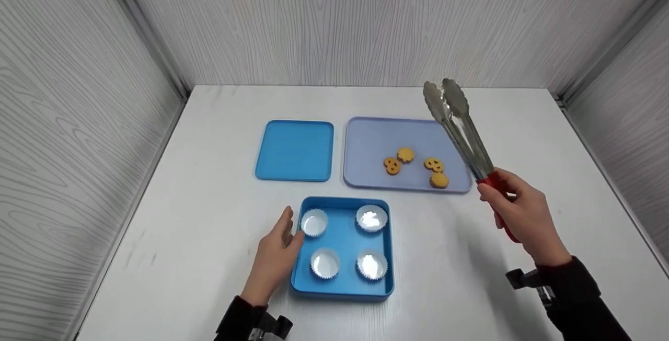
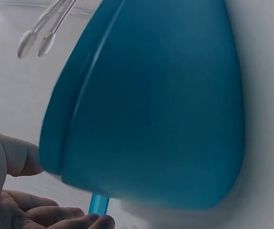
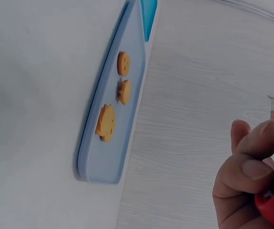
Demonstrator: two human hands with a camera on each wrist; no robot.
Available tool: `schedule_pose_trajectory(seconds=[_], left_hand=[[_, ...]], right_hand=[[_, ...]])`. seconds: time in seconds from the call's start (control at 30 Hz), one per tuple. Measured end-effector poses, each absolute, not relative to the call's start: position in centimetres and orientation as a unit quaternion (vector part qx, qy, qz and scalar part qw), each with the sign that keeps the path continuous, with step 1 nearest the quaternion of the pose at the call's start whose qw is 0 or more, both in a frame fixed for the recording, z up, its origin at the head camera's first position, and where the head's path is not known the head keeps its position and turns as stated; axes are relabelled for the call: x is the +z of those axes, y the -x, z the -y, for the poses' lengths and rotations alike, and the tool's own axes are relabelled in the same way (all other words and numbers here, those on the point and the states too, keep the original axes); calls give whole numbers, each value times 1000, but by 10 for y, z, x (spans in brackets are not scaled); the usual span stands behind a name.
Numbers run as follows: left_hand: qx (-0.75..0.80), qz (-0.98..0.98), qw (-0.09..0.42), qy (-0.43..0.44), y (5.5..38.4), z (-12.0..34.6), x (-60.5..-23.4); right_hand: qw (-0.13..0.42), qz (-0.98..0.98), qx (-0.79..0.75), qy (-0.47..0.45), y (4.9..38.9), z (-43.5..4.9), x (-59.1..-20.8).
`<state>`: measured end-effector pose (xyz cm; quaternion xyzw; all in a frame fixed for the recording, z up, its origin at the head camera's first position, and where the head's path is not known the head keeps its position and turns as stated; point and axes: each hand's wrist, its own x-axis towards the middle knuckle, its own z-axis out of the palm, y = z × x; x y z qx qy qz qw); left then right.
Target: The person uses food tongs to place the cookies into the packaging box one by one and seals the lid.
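Note:
My right hand (image 1: 520, 215) grips the red handles of metal tongs (image 1: 460, 129), whose tips hang nearly together in the air above the right end of the lilac tray (image 1: 366, 147). Several orange cookies (image 1: 413, 166) lie on that tray, also seen in the right wrist view as cookies (image 3: 113, 107). My left hand (image 1: 274, 254) rests with straight fingers against the left wall of the blue box (image 1: 342, 286), which holds several white paper cups (image 1: 345, 241). In the left wrist view the blue box (image 2: 156, 105) fills the frame, with the tongs' tips (image 2: 36, 40) far off.
A blue lid (image 1: 295, 150) lies flat to the left of the lilac tray. All of it sits on a white table (image 1: 172, 215) enclosed by pale wood-grain walls on three sides.

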<state>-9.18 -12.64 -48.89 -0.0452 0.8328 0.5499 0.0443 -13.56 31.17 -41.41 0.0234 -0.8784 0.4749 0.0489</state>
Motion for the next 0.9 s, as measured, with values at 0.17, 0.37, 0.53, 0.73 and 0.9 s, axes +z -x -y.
schedule_pose_trajectory(seconds=[0.17,0.37,0.53,0.73,0.9], left_hand=[[542,-839,33,38,91,119,-496],[511,-858,14,36,91,111,-501],[483,-875,-8,27,92,105,-504],[484,-874,-14,36,92,99,-504],[515,-855,-3,56,93,96,-504]], right_hand=[[46,901,431,-24,131,-326,-413],[23,928,372,-12,127,-344,-411],[-3,944,330,-13,122,-361,-406],[-60,955,289,-10,116,-379,-398],[-96,955,279,-13,113,-385,-396]])
